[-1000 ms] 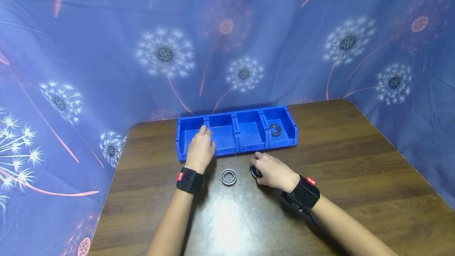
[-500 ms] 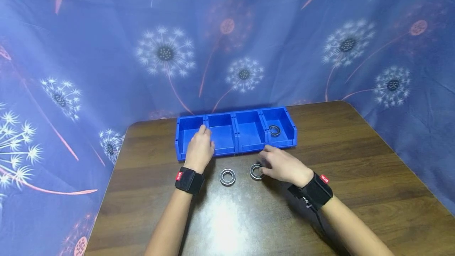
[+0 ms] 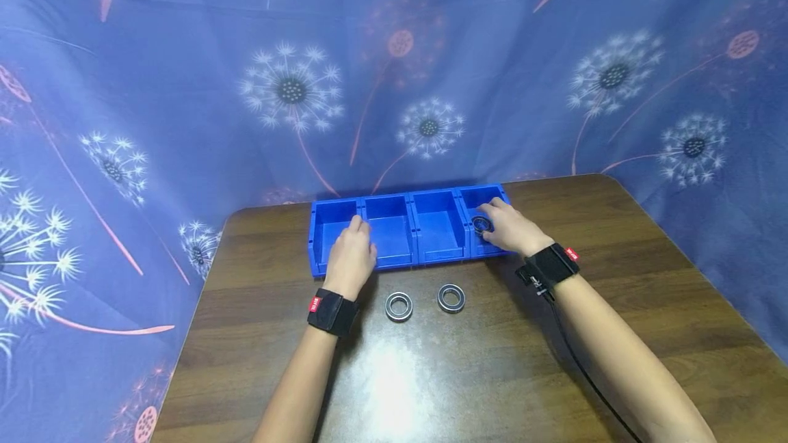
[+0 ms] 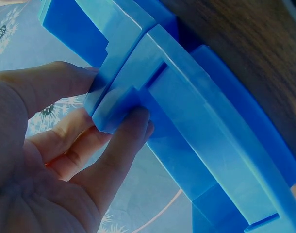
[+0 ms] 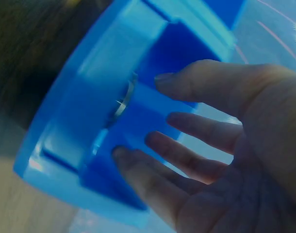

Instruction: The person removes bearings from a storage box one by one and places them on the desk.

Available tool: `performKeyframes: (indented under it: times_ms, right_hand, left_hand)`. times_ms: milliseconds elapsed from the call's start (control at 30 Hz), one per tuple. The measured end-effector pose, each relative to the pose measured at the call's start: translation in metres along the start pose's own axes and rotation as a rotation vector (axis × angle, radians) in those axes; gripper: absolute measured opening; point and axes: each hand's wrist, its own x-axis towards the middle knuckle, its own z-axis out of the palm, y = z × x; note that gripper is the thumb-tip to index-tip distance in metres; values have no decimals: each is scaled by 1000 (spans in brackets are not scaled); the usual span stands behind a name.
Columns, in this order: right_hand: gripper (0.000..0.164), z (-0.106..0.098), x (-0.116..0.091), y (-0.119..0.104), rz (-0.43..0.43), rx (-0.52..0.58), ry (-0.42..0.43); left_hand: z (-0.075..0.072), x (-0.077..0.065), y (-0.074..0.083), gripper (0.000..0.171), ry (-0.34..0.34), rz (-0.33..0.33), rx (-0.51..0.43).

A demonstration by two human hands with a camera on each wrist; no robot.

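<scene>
In the head view, my left hand [image 3: 351, 257] is at the wall between the two leftmost blue bins [image 3: 394, 266]. The left wrist view shows its thumb and fingers [image 4: 126, 141] pinching that wall's edge. My right hand [image 3: 512, 227] reaches into the rightmost bin, beside a ring-shaped ball bearing [image 3: 482, 225] lying there. In the right wrist view, its thumb and fingers [image 5: 153, 182] are spread apart above the bin floor, and the bearing [image 5: 123, 104] shows only as a thin edge behind the front lip.
Two more ball bearings lie on the wooden table before the bins: a left bearing [image 3: 399, 316] and a right bearing [image 3: 451, 307]. A black cable [image 3: 585, 354] trails from the right wristband. Blue dandelion-print cloth [image 3: 394, 87] hangs behind the table.
My right hand has let go of the right bearing on the table and moved up and right into the rightmost bin. The left hand has stayed at the bin wall.
</scene>
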Motion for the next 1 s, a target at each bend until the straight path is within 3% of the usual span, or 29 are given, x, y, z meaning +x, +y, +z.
performKeyframes:
  times_ms: [300,667,1000]
  right_hand:
    - [59,21,24,-2,89,-42,-132]
    - [53,28,23,2,70,-46,-58]
    - [53,35,21,7,77,-43,-50]
  left_hand:
    - [-2,-4,-1,31,27,0,8]
    - [0,-2,-1,30,28,8,22]
    - [3,-3,0,28,32,13,25]
